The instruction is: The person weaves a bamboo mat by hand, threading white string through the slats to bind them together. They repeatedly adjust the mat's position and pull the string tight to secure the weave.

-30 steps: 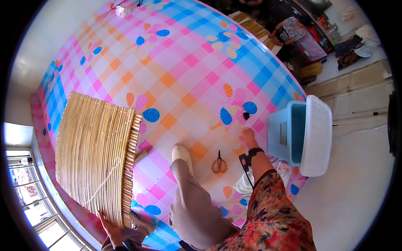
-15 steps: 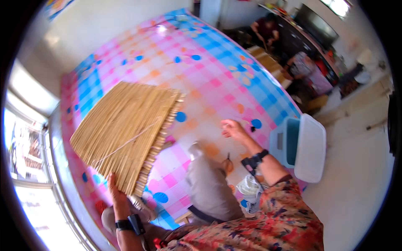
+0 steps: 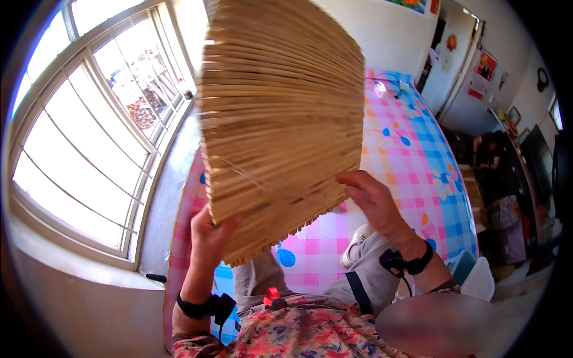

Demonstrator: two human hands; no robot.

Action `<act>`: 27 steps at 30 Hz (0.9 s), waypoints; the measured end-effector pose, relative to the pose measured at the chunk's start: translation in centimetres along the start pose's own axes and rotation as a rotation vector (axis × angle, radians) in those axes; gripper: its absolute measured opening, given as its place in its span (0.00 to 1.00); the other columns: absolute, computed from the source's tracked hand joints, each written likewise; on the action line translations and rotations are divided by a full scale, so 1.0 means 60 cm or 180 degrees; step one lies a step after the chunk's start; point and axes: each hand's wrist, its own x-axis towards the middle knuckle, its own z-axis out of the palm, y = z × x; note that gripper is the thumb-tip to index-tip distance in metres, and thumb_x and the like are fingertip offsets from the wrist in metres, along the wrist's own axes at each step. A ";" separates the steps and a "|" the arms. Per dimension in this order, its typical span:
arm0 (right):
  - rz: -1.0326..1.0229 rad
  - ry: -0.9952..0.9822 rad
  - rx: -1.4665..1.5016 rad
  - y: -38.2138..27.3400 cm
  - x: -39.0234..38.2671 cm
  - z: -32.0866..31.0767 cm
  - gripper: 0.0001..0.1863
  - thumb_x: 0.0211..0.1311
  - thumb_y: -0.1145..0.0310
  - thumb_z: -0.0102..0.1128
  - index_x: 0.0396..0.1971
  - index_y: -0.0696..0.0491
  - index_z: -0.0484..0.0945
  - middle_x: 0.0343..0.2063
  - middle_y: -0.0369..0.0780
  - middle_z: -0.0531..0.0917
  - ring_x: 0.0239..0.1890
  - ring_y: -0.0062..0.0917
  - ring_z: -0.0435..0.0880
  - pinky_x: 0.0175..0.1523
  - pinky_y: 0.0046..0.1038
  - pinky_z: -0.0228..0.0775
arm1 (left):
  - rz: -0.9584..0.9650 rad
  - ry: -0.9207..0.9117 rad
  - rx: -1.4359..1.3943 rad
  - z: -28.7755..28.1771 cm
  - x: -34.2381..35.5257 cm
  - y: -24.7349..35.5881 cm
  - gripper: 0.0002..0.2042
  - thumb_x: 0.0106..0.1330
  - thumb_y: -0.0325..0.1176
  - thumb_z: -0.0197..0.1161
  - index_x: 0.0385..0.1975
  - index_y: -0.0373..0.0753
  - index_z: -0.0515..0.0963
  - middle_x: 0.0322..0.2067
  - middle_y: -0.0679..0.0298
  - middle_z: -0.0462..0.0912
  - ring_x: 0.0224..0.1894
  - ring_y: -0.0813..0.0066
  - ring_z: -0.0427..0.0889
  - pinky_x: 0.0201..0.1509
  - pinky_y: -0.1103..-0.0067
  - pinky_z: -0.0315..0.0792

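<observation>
A large mat of thin tan stalks (image 3: 283,113), laid side by side with a ragged lower edge, is tilted up in front of me. A pale thread (image 3: 245,173) runs across its lower part. My left hand (image 3: 209,235) is closed on the mat's lower left corner, thumb on the near face. At the lower right edge, my right hand (image 3: 379,209) has its index finger and thumb drawn together against the stalks. Whatever lies between those fingertips is too small to make out. Both wrists carry black straps with small devices.
A barred window (image 3: 95,137) and its sill are on the left. Pink and blue checked sheeting (image 3: 394,173) spreads beneath my outstretched legs. A lidded plastic bin (image 3: 474,274) stands at the right. Two people (image 3: 486,149) sit farther off by a dark cabinet.
The mat has been raised and turned more upright before me. My right hand has come in from the right to its edge. The view has swung toward the window.
</observation>
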 end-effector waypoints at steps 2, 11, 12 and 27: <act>-0.0543 0.0026 0.0049 -0.025 0.009 0.051 0.13 0.70 0.70 0.50 0.48 0.59 0.75 0.39 0.39 0.79 0.44 0.21 0.78 0.50 0.23 0.68 | 0.0253 -0.0009 0.0766 0.008 -0.039 0.029 0.14 0.59 0.24 0.64 0.46 0.33 0.76 0.38 0.64 0.84 0.39 0.83 0.79 0.43 0.80 0.74; 0.0903 -0.0395 0.1868 -0.030 -0.103 0.080 0.16 0.67 0.72 0.55 0.53 0.59 0.73 0.48 0.37 0.79 0.51 0.22 0.76 0.58 0.28 0.68 | 0.1681 -0.0717 0.2610 0.070 -0.128 -0.015 0.24 0.49 0.21 0.64 0.49 0.32 0.69 0.42 0.51 0.79 0.43 0.53 0.79 0.46 0.67 0.74; 0.0837 -0.0269 0.1386 -0.019 -0.119 0.081 0.18 0.64 0.73 0.58 0.54 0.58 0.72 0.48 0.37 0.79 0.51 0.22 0.76 0.58 0.28 0.68 | 0.1653 -0.0912 0.2745 0.076 -0.133 -0.029 0.23 0.51 0.22 0.61 0.49 0.31 0.68 0.45 0.50 0.77 0.46 0.53 0.78 0.50 0.67 0.72; 0.1280 -0.0479 0.0484 0.071 -0.322 0.083 0.25 0.58 0.68 0.67 0.55 0.57 0.72 0.53 0.44 0.76 0.56 0.35 0.74 0.60 0.34 0.66 | 0.1899 -0.2114 0.3051 0.109 -0.154 -0.068 0.22 0.59 0.29 0.56 0.53 0.27 0.69 0.51 0.47 0.74 0.53 0.52 0.75 0.55 0.62 0.69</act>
